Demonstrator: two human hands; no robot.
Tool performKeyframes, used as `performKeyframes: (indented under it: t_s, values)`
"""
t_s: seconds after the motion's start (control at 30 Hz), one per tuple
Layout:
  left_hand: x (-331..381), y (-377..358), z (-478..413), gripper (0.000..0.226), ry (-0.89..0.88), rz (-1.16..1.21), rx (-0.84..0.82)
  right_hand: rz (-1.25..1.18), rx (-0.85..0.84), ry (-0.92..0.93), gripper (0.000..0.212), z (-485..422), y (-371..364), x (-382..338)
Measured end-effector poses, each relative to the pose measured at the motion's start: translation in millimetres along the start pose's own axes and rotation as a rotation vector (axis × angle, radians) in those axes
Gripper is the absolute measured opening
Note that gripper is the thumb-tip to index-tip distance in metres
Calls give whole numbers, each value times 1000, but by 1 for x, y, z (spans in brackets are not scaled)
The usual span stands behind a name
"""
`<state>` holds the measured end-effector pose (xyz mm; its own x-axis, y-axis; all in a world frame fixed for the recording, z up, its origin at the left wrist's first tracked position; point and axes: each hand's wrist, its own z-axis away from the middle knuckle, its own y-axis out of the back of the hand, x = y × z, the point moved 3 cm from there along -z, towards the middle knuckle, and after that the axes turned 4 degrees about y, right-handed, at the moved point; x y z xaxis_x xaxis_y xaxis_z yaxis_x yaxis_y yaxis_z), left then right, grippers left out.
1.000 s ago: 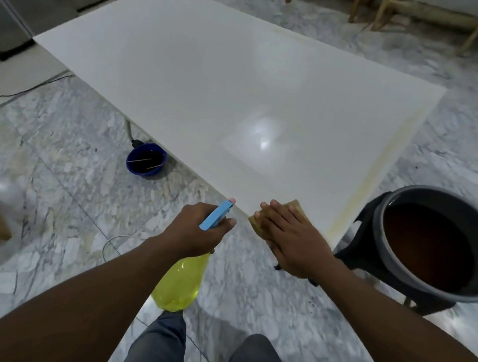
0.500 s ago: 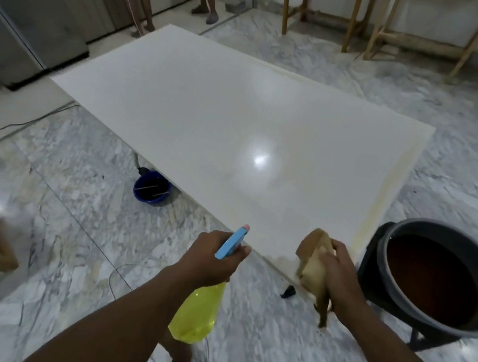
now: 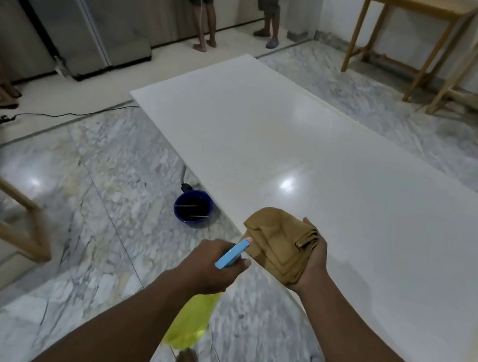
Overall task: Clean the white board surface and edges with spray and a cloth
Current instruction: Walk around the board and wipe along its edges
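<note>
While the left hand (image 3: 207,268) grips a yellow, blue-headed spray bottle (image 3: 190,321), the right hand (image 3: 312,261) holds a folded tan cloth (image 3: 278,244) at 6 o'clock, over the near edge of the glossy white board (image 3: 339,179).

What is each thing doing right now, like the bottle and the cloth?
spray bottle, held tilted, nozzle toward the cloth
left hand, grips the spray bottle's neck
tan cloth, folded, lying on the right palm
right hand, palm up under the cloth, fingers hidden
white board, lying flat, shiny
blue bowl, on the floor beside the board's edge
</note>
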<state>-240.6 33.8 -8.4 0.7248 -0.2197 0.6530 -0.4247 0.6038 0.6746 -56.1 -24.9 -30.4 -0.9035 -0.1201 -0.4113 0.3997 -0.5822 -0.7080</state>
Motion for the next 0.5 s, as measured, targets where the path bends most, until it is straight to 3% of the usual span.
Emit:
performKeyframes:
  t_s: [0.27, 0.5]
  values:
    - [-78, 136, -60, 39, 23, -10, 15, 134, -89, -56, 63, -110, -148, 48]
    - [-136, 230, -109, 45, 116, -30, 65, 254, -125, -136, 68, -188, -241, 77]
